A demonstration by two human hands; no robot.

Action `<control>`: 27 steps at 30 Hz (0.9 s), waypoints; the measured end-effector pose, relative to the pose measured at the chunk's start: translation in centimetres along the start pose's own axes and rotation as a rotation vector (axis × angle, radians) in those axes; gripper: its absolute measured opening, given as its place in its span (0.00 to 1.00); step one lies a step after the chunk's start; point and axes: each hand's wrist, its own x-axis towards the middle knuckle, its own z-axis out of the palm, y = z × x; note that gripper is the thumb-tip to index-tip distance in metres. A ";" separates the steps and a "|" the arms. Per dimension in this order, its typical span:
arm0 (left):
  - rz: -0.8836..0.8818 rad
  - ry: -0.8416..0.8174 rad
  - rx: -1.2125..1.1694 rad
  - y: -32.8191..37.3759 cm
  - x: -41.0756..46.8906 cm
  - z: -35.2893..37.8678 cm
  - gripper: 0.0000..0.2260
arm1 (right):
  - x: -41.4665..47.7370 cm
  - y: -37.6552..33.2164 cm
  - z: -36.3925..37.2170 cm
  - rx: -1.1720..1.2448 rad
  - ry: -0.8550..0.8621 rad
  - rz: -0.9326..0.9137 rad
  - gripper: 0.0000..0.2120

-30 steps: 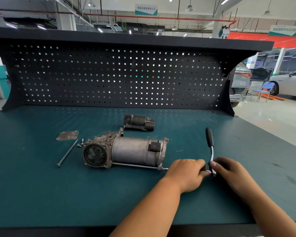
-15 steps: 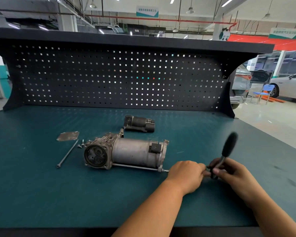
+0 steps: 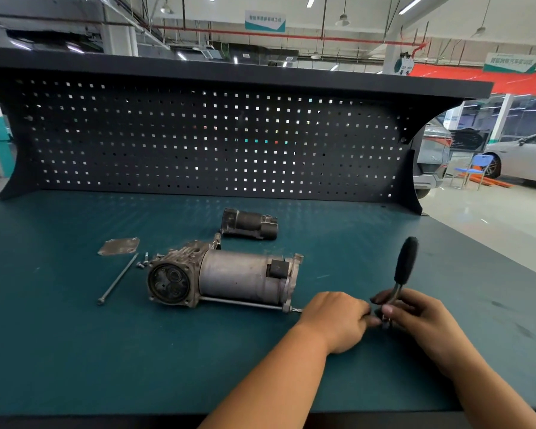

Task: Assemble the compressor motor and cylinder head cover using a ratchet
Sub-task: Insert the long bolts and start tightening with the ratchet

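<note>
While the compressor motor lies on its side on the bench, one long bolt sits in place along its near edge. Left hand curls round the drive end of the ratchet, at that bolt's tip. Right hand pinches the tool near its head, handle upright. Judged early stage: second long bolt, small screws and cover plate lie loose to the left, not yet fitted.

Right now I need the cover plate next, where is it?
In the head view, the cover plate lies flat on the bench's left side, just beyond the loose long bolt and left of the compressor.
</note>
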 end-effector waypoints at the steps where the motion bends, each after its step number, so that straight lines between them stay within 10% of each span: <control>1: 0.006 -0.001 0.013 0.1 0.1 0.0 0.15 | 0.1 -0.1 0.1 -0.023 0.024 0.005 0.06; 27: 0.022 0.029 -0.027 0.0 -0.2 0.0 0.14 | 0.2 0.2 0.4 -0.025 -0.003 -0.045 0.09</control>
